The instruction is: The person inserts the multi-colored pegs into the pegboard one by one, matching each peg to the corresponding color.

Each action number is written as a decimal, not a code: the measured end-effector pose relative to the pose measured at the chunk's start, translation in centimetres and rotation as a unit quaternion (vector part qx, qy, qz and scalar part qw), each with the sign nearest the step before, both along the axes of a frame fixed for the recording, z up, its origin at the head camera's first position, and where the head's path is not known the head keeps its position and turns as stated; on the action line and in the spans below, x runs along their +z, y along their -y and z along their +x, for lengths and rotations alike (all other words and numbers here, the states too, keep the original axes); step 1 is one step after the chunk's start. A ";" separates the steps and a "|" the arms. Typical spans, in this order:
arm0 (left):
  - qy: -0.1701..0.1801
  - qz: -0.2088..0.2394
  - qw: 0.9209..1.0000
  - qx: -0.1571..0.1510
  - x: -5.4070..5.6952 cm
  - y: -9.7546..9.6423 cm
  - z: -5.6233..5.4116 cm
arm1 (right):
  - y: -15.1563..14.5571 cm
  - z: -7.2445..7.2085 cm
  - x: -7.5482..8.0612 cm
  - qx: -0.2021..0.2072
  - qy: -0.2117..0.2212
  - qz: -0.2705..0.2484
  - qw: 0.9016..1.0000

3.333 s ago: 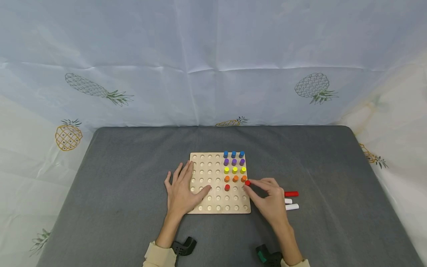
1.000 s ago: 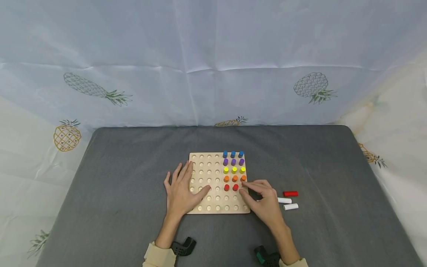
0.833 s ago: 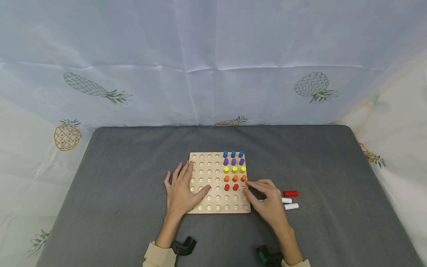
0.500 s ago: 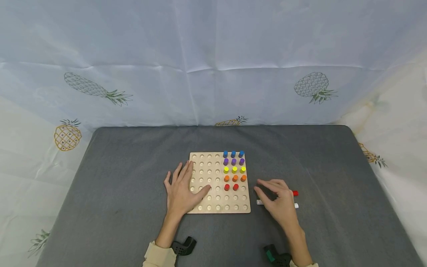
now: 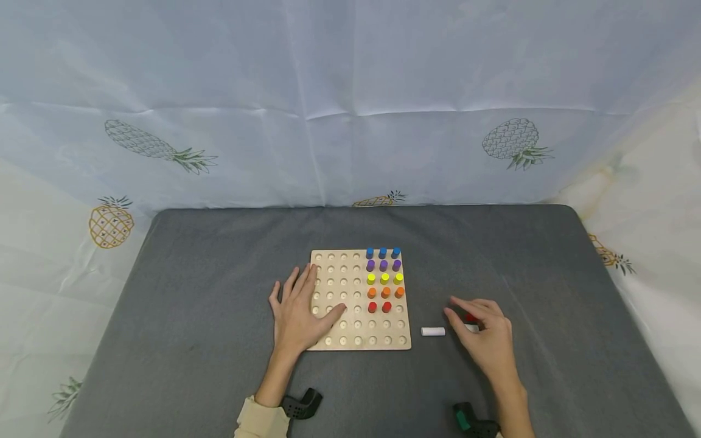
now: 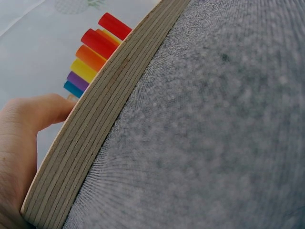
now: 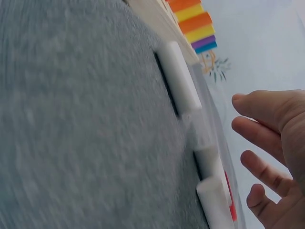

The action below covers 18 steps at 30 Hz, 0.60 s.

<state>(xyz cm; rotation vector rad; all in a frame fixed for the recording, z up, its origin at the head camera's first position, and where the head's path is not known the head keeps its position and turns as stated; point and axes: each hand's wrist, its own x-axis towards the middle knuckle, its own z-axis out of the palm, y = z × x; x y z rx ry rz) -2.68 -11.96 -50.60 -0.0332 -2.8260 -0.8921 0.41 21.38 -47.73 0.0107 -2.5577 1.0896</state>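
Observation:
My left hand point(image 5: 298, 319) rests on the left edge of a light wooden pegboard point(image 5: 330, 325), fingers spread and thumb on top. In the left wrist view, the thumb point(image 6: 47, 110) lies over the board's thick edge. Two red pegs point(image 5: 386, 307) stand side by side in the board, in front of the orange row point(image 5: 386, 292). My right hand point(image 5: 487, 334) hovers right of the board, thumb and fingers apart, holding nothing. Below it lie a loose red peg point(image 5: 471, 317), partly hidden by the hand, and white pegs point(image 7: 213, 202).
Yellow point(image 5: 385, 278), purple point(image 5: 384, 266) and blue pegs point(image 5: 383, 252) fill the board's upper right rows; several holes are bare. One white peg point(image 5: 433, 331) lies between board and right hand. The grey cloth-covered table point(image 5: 219, 261) meets a pineapple-print curtain point(image 5: 328, 158) behind.
A red peg pinched by the right hand went into the board beside the other red one. The hand let go and moved right, over the loose pegs. The left hand stayed put.

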 end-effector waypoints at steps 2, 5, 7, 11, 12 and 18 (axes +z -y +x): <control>0.000 0.000 1.000 0.001 0.0 0.0 0.0 | -0.5 0.1 0.0 0.002 -0.003 -0.002 1.000; 0.000 0.001 1.000 0.001 0.0 0.0 0.0 | -1.1 0.3 0.1 0.002 -0.001 -0.006 1.000; 0.001 0.002 1.000 0.001 0.0 0.0 0.0 | -1.6 0.5 0.2 0.000 0.004 -0.002 1.000; -0.001 0.004 1.000 0.001 0.0 0.0 0.0 | -2.6 0.8 0.2 -0.003 0.014 0.010 1.000; -0.003 0.003 1.000 0.001 0.0 0.0 0.0 | -2.8 0.9 0.1 -0.004 0.016 0.014 1.000; -0.011 -0.002 1.000 0.001 -0.2 0.0 0.0 | -3.7 1.0 0.2 -0.008 0.032 0.054 0.998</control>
